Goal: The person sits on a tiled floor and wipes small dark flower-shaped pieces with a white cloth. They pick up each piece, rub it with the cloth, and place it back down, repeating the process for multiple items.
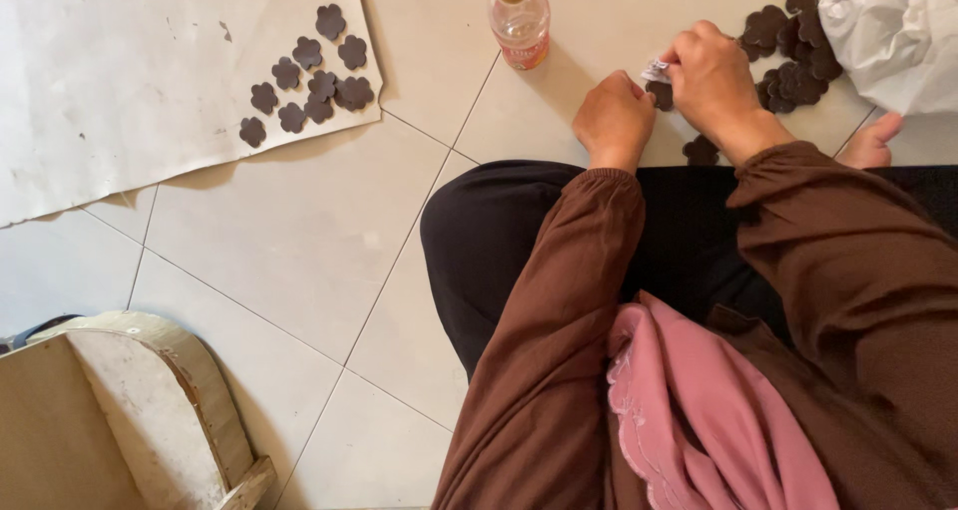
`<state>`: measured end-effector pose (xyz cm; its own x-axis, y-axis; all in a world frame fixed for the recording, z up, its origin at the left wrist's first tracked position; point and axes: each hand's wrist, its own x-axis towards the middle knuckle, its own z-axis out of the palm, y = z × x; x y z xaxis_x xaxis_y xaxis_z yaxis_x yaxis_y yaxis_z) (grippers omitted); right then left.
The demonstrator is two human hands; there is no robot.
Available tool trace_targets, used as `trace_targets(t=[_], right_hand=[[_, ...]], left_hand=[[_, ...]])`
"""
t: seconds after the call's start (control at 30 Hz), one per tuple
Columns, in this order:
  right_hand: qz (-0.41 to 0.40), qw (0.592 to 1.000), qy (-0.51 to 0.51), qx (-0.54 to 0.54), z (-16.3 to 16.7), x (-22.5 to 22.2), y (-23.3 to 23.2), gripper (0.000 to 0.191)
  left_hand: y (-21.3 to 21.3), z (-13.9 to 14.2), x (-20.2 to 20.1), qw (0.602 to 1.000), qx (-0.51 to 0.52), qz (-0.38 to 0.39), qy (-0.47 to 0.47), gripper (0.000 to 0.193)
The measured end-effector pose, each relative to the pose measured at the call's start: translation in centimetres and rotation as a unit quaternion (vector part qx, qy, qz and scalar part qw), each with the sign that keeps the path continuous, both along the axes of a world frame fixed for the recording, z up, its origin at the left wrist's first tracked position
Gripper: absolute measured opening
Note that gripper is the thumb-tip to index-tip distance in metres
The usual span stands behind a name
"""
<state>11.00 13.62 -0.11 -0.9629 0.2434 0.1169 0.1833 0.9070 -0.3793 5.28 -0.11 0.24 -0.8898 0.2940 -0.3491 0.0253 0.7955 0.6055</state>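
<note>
While both hands work close together over the tiled floor (299, 231), the right hand (714, 76) is pinching a small white scrap (654, 69) between thumb and fingertips, fingers curled tight around it. The left hand (614, 119) sits just beside it, knuckles up and fingers folded under, apparently pressing on a dark brown flower cutout (661, 95); what the fingertips grip beneath the palm I cannot tell. That cutout lies flat on the tile right between the two hands, with another one (701, 151) just below the right wrist.

Off to the right, a loose pile of the same brown flower shapes (793, 46) spreads out beside a crumpled white bag (893, 31). Over on the left, well apart from the hands, a cluster of more flowers (309, 81) sits laid out on a big sheet of white paper (120, 91). A small bottle with a yellow cap (519, 16) stands upright near the left hand.

Judging by their look, these cutouts are thin, feather-light and floppy, probably foam or felt, so they will bend rather than break. They lie flush to the tile, so a fingernail under a petal edge seems the way in, then a gentle pinch at the rim. The white scrap looks just as flimsy and likely tears easily.
</note>
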Motion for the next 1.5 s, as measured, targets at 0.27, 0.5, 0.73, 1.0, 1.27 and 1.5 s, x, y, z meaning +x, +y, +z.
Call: trace_targets(t=[0.27,0.5,0.73,1.0,1.27,1.5], right_hand=[[0.046,0.999,-0.011,-0.009,-0.7,1.0,-0.7,0.006],[-0.020,0.996,-0.004,-0.085,0.3,-0.1,1.6,0.005],[0.021,1.000,0.015,0.006,-0.5,0.9,-0.2,0.009],[0.006,0.999,0.008,-0.043,-1.9,1.0,0.5,0.007],[0.035,0.989,-0.117,0.078,9.7,-1.5,0.7,0.007],[0.268,0.900,-0.162,0.302,33.2,8.0,-8.6,0.011]], left_hand=[[0.3,-0.5,0.2,1.000,-0.008,0.000,0.013,0.015],[0.2,-0.1,0.0,1.000,-0.013,-0.003,-0.011,0.019],[0.2,0.1,0.3,1.000,-0.007,0.001,-0.004,0.017],[0.2,0.1,0.2,1.000,-0.026,-0.001,-0.004,0.016],[0.0,0.8,0.0,1.000,-0.013,-0.004,0.001,0.018],[-0.1,2.5,-0.1,1.000,-0.002,-0.010,0.006,0.019]])
